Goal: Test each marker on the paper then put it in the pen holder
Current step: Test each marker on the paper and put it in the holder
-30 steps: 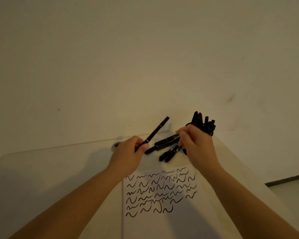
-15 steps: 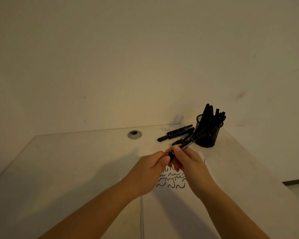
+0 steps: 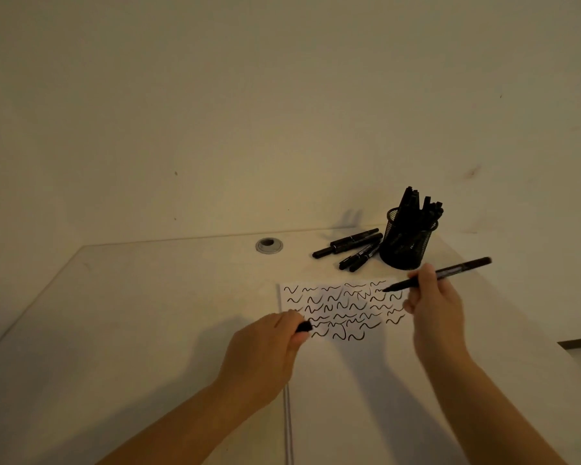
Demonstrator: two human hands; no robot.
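I am holding the uncapped marker [image 3: 440, 272] in my right hand [image 3: 431, 305], the fingers pinching its barrel near the middle, with the tip hanging over the far right part of the paper [image 3: 319, 370]. I cannot tell whether the tip is touching the sheet or hovering just above it. My left hand [image 3: 265, 350] is resting at the near left edge of the scribbles, its fingers curling round what I am taking to be the cap [image 3: 304, 326], of which only a dark end is showing.

The sheet is lying flat on the counter [image 3: 131, 313] and is carrying several rows of black squiggles. The pen holder [image 3: 408, 243] is standing at the far right, just beyond the paper, packed with markers. Four or so loose markers [image 3: 349, 245] are lying just to its left, so I am judging the job well along but unfinished.

What I am worrying about: free space near the tip is getting scarce, so a new stroke could land on an old one and hide a dry nib. Nothing is plainly pinning the paper, so a firm stroke could drag it. The holder is crowded and close to my right hand; pushing this marker in carelessly could tip it or knock the loose ones about.
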